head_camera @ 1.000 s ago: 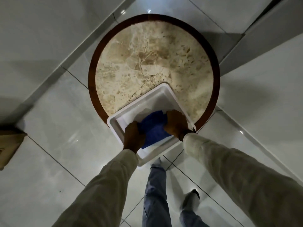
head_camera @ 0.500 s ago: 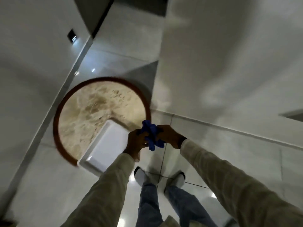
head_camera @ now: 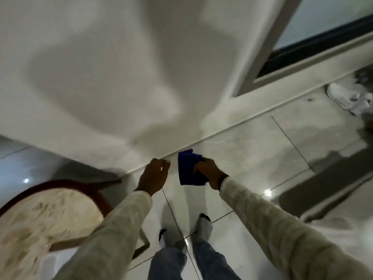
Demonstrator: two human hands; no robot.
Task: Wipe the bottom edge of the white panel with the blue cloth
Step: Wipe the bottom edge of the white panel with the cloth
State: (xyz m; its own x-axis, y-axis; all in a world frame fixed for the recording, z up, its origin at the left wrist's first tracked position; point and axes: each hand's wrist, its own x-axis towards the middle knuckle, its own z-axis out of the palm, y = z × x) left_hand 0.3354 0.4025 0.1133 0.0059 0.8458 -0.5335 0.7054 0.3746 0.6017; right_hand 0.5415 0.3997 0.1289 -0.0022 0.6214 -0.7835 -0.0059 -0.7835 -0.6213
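Observation:
A large white panel (head_camera: 113, 73) fills the upper part of the view; its bottom edge (head_camera: 222, 134) runs diagonally where it meets the tiled floor. My right hand (head_camera: 210, 173) grips the crumpled blue cloth (head_camera: 189, 167), held in the air with its top corner close to that edge. My left hand (head_camera: 154, 174) is beside the cloth, apart from it, fingers curled and holding nothing. The frame is motion-blurred.
A round marble-topped table with a dark wooden rim (head_camera: 42, 217) stands at the lower left, a white tray (head_camera: 48, 261) partly hidden behind my left sleeve. A dark-framed window (head_camera: 314, 41) is at the upper right, white shoes (head_camera: 347, 98) below it. My feet (head_camera: 185, 233) stand on glossy floor tiles.
Both hands lifted the cloth out of the tray, and the view swung right from the table to the panel. My left hand has let go of the cloth; only the right holds it.

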